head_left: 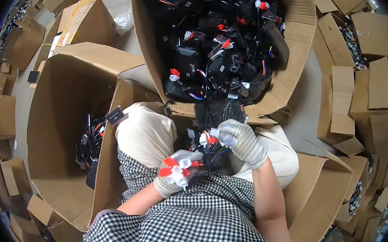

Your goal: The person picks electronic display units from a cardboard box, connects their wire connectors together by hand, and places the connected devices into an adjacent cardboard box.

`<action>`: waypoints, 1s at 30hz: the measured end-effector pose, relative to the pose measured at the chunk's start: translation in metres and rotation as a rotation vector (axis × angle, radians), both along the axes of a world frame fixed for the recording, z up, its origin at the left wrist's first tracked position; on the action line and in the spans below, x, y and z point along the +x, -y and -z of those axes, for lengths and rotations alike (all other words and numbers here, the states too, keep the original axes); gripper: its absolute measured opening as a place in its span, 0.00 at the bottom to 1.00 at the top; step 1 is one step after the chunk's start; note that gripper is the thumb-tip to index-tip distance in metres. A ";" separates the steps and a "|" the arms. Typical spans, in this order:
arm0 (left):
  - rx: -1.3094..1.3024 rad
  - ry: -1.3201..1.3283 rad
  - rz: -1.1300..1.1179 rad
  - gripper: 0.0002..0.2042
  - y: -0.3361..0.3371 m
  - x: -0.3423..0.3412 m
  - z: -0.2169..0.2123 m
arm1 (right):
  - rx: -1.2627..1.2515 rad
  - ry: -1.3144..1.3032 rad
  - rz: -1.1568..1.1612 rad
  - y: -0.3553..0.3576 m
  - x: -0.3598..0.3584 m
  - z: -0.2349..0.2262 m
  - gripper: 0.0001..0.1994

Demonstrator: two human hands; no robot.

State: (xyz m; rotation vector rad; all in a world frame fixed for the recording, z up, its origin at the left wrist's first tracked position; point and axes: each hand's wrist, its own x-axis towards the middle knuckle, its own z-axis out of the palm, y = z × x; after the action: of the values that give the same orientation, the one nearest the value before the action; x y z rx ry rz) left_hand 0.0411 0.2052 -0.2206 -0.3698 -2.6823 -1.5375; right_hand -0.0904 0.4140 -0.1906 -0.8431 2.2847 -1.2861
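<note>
Left hand: gloved left hand (pixel 175 173), curled and closed around a bunch of red and white tagged connectors (pixel 177 168), over the lap, just above the checked shirt (pixel 194 219)
Right hand: gloved right hand (pixel 243 142), fingers pinched on a small white connector (pixel 215 133) at the end of the wires, slightly farther and to the right of the left hand
Wire harness: black bundle of wires (pixel 210 148) with red, blue and white bits, stretched between both hands, resting over the knees in cream trousers (pixel 146 132)
Far box: large open cardboard box (pixel 299 47) straight ahead, heaped with black plastic parts (pixel 220 44) trailing coloured wires and red tags; its near rim just beyond the right hand
Left box: deep open cardboard box (pixel 64 108) at the left, touching the left knee, with a small pile of finished black harnesses (pixel 90 141) at the bottom against its right wall
Right side: stacked and scattered smaller cartons (pixel 363 104), well apart from the hands
</note>
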 end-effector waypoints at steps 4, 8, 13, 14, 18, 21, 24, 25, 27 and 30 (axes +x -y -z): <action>-0.195 -0.354 0.023 0.18 0.009 -0.032 -0.026 | -0.322 -0.024 -0.059 0.018 0.035 -0.018 0.18; -0.130 -0.227 0.340 0.22 0.008 -0.056 -0.018 | -0.524 0.533 0.167 0.023 0.076 -0.018 0.20; 0.243 -0.177 0.328 0.20 0.014 -0.041 0.007 | -0.436 0.758 0.529 0.015 0.092 -0.032 0.18; 0.063 -0.233 0.324 0.18 0.013 -0.042 0.013 | -0.392 0.653 0.551 0.004 0.090 -0.032 0.18; 1.327 0.764 0.153 0.14 0.006 -0.022 0.030 | -0.012 0.195 0.415 -0.007 0.086 -0.037 0.14; 1.057 0.562 0.013 0.07 0.003 -0.025 0.029 | 0.070 0.069 0.360 -0.005 0.080 -0.041 0.12; 0.853 0.495 0.011 0.07 0.001 -0.023 0.037 | 0.141 -0.039 0.242 -0.002 0.074 -0.041 0.12; 0.845 0.614 -0.030 0.06 0.001 -0.025 0.037 | 0.216 -0.061 0.161 -0.002 0.072 -0.040 0.13; 0.811 0.593 -0.005 0.08 0.002 -0.024 0.029 | 0.183 0.101 0.054 -0.010 0.062 -0.038 0.13; 0.704 0.596 0.026 0.30 -0.003 -0.030 0.033 | 0.072 0.300 -0.114 -0.016 0.049 -0.023 0.14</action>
State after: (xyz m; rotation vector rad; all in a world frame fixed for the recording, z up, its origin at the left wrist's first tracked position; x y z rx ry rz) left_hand 0.0112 0.2078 -0.2535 0.1070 -2.1942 -2.7843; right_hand -0.0419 0.4296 -0.1672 -0.6922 2.0055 -1.1850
